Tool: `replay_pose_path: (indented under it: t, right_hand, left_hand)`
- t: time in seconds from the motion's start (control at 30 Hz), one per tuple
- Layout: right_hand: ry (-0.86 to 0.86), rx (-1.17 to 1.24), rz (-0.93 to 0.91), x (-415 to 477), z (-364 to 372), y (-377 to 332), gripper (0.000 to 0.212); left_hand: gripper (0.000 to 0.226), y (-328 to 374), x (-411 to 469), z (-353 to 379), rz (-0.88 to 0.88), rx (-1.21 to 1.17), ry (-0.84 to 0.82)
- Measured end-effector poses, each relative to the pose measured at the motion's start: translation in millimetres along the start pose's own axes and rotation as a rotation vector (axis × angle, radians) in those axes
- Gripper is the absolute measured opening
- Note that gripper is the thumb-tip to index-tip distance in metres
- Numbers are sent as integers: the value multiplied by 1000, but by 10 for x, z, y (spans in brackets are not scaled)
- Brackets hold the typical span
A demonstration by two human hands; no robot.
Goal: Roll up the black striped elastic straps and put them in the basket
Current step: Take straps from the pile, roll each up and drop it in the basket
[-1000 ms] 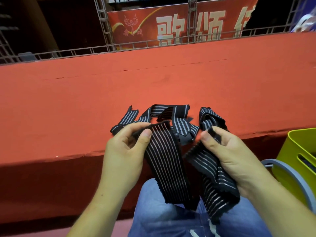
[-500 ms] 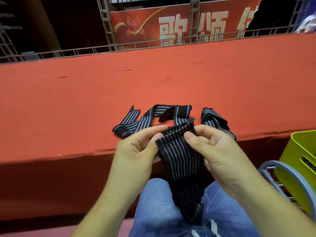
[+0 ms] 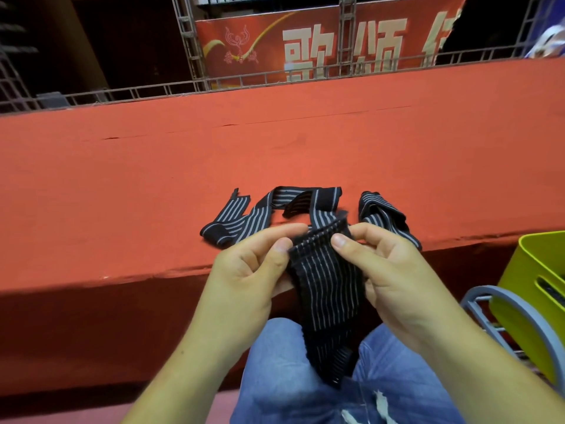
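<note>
A black elastic strap with thin white stripes (image 3: 327, 289) hangs from both my hands down over my lap. My left hand (image 3: 247, 270) pinches its top left corner between thumb and fingers. My right hand (image 3: 382, 270) pinches the top right corner the same way. Behind my hands, more striped straps lie on the red platform: a long unrolled one (image 3: 244, 215) and a bunched one (image 3: 382, 212) to the right. The yellow-green basket (image 3: 532, 289) stands at the right edge, beside my right forearm.
The red carpeted platform (image 3: 153, 185) stretches across in front of me, its front edge just beyond my hands. A grey curved metal frame (image 3: 501, 304) sits beside the basket. Metal railing and a red banner (image 3: 305, 47) stand behind the platform. My jeans-clad knee is below.
My right hand has let go of the strap's hanging lower part and come up to its top edge beside my left. The strap now hangs as a single length between both hands.
</note>
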State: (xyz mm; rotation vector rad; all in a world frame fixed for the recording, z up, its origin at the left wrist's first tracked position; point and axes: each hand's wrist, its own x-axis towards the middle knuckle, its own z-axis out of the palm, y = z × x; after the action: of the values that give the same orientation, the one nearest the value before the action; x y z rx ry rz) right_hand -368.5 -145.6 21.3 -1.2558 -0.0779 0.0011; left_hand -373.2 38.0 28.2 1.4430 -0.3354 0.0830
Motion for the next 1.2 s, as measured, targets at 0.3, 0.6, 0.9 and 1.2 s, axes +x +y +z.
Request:
replay_pose_path:
  t: [0.3, 0.6, 0.9, 1.2]
  right_hand:
    - [-14, -34, 14, -8, -13, 34, 25]
    - [42, -95, -20, -21, -16, 69, 34]
    - [13, -230, -246, -45, -11, 35, 18]
    - [-48, -191, -222, -89, 14, 17, 17]
  left_hand:
    - [29, 44, -28, -3, -12, 22, -46]
    - [27, 73, -27, -5, 96, 193, -15]
    - [25, 70, -22, -22, 137, 278, 11]
    - [16, 60, -31, -24, 111, 341, -7]
